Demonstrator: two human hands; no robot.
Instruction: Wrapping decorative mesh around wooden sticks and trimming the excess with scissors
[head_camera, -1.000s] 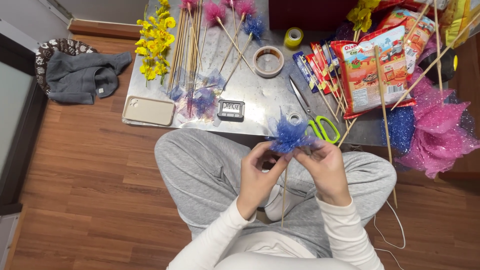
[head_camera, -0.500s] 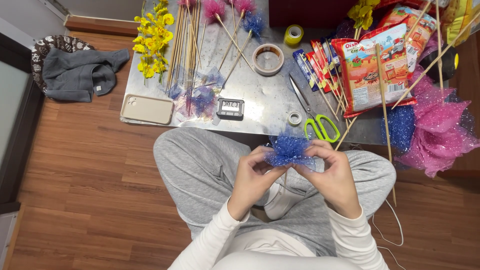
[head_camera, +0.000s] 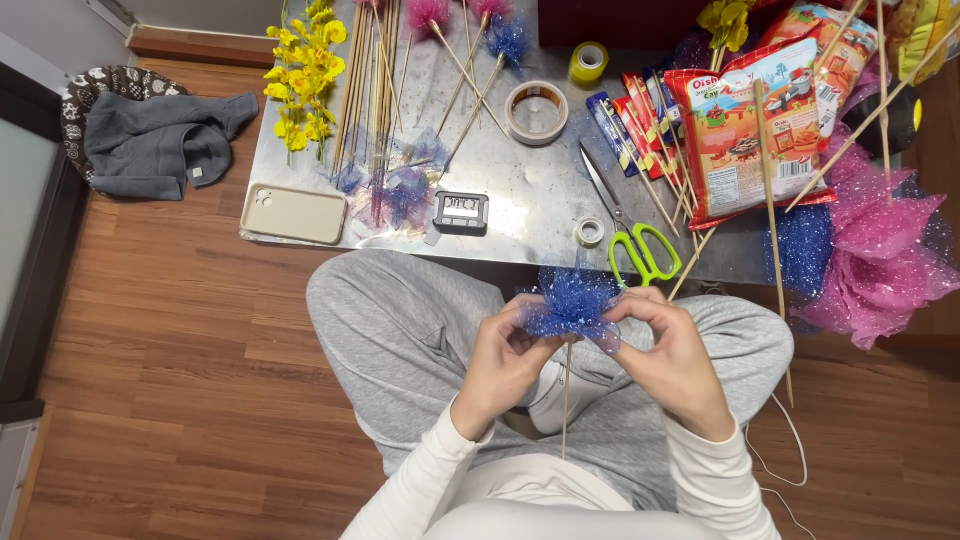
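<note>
Blue mesh flower (head_camera: 572, 303), one, pinched by left hand (head_camera: 500, 365) and right hand (head_camera: 675, 360); one scissors (head_camera: 630, 225); two tape rolls.

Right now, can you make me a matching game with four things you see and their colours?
Things:
1. scissors
2. phone case
3. net flower that the left hand and right hand hold
4. crumpled garment on the floor

Colours:
A. blue
B. grey
C. green handles
D. cream

Pairs: 1-C, 2-D, 3-A, 4-B
</note>
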